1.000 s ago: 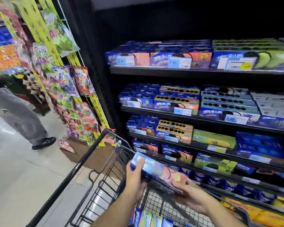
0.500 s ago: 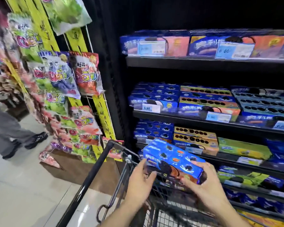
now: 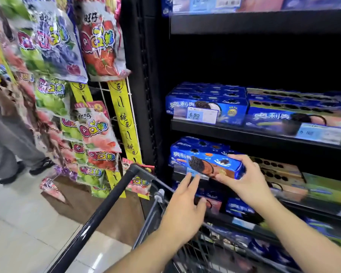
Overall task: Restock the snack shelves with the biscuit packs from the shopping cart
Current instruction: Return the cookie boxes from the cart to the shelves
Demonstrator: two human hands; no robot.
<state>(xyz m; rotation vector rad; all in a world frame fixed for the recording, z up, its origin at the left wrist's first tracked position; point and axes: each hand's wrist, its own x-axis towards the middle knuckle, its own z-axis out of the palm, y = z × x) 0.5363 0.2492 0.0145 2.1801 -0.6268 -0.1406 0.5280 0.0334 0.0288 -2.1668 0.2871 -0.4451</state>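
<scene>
Nearly level biscuit pack (image 3: 205, 162), lengthwise left-right.

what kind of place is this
Probably a supermarket snack aisle: shelves stacked with blue biscuit boxes, a price tag reading 6.80 on the shelf edge, candy bags hanging beside them, and a shopping cart in front.

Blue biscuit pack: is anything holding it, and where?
The right hand grips the blue biscuit pack by its right end; the left hand holds nothing.
</scene>
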